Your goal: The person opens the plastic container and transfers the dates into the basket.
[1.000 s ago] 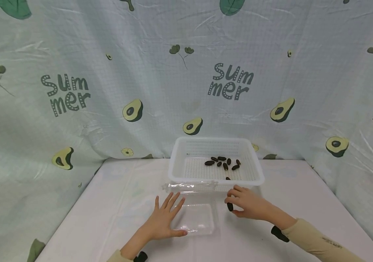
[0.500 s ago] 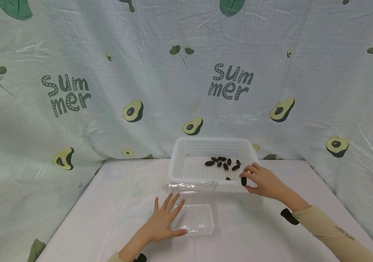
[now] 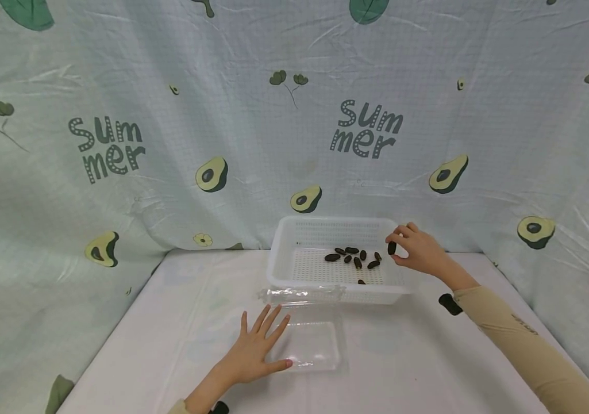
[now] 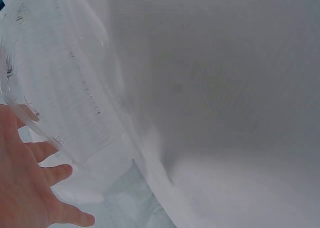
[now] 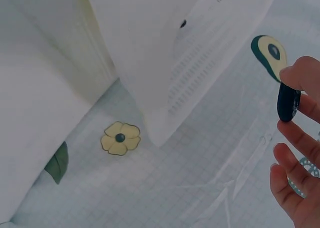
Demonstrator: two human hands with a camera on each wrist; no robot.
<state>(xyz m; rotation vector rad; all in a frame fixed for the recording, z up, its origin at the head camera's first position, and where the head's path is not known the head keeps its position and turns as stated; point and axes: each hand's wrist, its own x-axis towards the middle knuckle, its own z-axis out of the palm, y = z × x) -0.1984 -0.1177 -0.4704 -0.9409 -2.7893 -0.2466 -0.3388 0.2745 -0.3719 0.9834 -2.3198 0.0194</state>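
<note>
Between thumb and fingertips, my right hand (image 3: 422, 254) pinches a dark oval piece (image 3: 392, 248), elongated and slightly shiny in the right wrist view; its kind is unclear. That hand is raised at the right rim of a white perforated plastic basket (image 3: 274, 253). Several similar dark ovals (image 3: 358, 263) lie on the basket floor, mostly toward its right half. In front of the basket sits a clear plastic box (image 3: 317, 345) with its hinged lid (image 3: 299, 295) folded back against the basket. Fingers spread straight, my left hand (image 3: 246, 356) lies at the box's left edge, the thumb by its near corner.
A white-covered table (image 3: 211, 287) spreads around the box and basket. Behind it hangs a pale cloth (image 3: 253, 132) printed with avocados and lettering; the basket stands close to it at the back edge.
My right hand has moved from beside the clear box, up and away to the basket's right rim, still pinching the dark oval piece. The left hand has barely moved.
</note>
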